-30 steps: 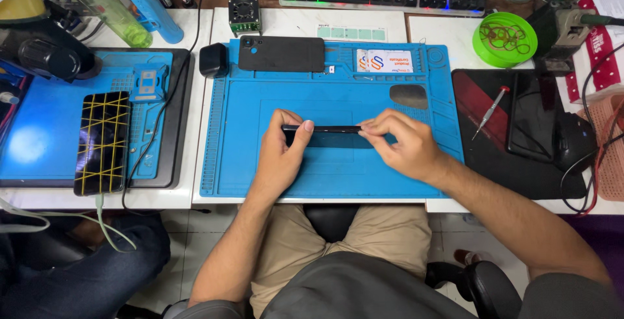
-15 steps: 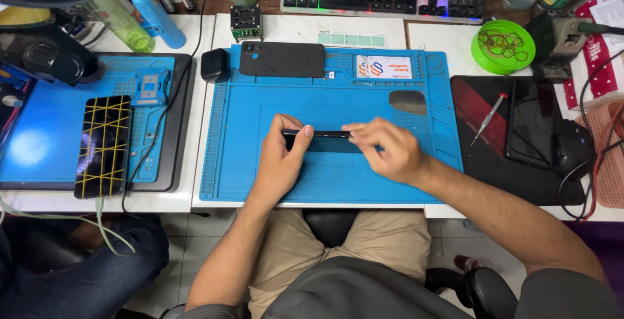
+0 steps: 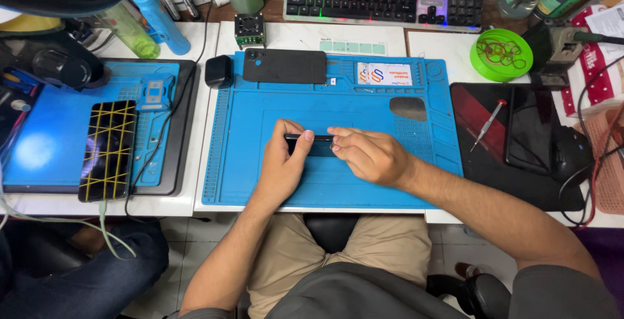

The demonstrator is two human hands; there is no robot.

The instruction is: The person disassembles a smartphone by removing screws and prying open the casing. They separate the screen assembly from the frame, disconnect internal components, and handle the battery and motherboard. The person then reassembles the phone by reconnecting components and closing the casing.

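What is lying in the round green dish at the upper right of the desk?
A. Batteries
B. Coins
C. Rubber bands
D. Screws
C. The green dish holds a loose pile of thin loops, rubber bands, not solid metal pieces or cells.

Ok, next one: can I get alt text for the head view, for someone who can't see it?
A seated person's left hand and right hand hold a slim dark phone on its edge, over a blue silicone work mat. A black phone back cover lies at the mat's far edge, and a phone bound with yellow rubber bands lies to the left.
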